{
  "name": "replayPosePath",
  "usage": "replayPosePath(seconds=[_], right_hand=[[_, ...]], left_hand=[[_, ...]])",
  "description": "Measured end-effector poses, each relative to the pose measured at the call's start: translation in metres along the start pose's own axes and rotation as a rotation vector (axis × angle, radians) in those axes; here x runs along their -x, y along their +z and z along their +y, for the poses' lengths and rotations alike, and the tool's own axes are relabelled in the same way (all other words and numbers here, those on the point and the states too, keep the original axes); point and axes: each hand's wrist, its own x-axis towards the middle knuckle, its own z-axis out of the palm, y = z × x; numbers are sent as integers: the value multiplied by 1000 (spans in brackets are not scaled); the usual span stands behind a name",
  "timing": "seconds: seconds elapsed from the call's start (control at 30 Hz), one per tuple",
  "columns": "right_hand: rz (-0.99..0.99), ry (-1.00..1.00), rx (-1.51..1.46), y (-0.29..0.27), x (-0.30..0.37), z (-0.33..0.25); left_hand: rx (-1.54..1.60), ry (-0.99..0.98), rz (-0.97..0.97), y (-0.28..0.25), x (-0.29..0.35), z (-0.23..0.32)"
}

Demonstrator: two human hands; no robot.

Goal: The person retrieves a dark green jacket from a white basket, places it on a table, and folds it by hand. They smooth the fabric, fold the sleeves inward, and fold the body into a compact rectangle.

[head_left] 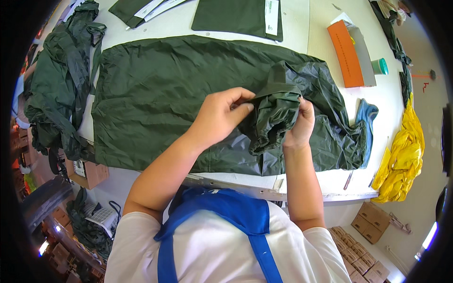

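Note:
A dark green rainwear garment (155, 89) of thin shiny fabric lies spread across the white table. Its gathered, elastic-looking end (273, 120) is raised toward me in a bunch. My left hand (219, 113) pinches the left edge of that bunch between thumb and fingers. On the other side, my right hand (300, 123) grips the bunch's right edge, its fingers partly hidden behind the cloth. The opening of the gathered end faces me between both hands.
Crumpled green garments (61, 85) heap at the left. Flat green packs (236, 19) lie at the far edge. An orange box (347, 54), a green-lidded cup (380, 66), blue cloth (368, 125) and a yellow garment (401, 160) are to the right. Cartons (370, 221) stand below right.

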Motion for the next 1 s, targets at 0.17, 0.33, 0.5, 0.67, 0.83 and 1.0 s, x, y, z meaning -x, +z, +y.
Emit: replayPosePath(seconds=[0.17, 0.33, 0.5, 0.67, 0.83, 1.0], right_hand=[[163, 67, -113, -16, 14, -2], [51, -84, 125, -40, 27, 0], [-55, 124, -160, -5, 40, -20], [99, -58, 690, 0, 47, -30], [277, -740, 683, 6, 22, -11], [-137, -1203, 1516, 8, 33, 0]], left_hand=[[767, -139, -100, 10, 8, 32], [811, -128, -228, 22, 14, 46], [680, -69, -291, 26, 19, 52], [5, 352, -440, 41, 27, 64], [-766, 801, -48, 73, 30, 21], [-871, 418, 473, 4, -11, 11]])
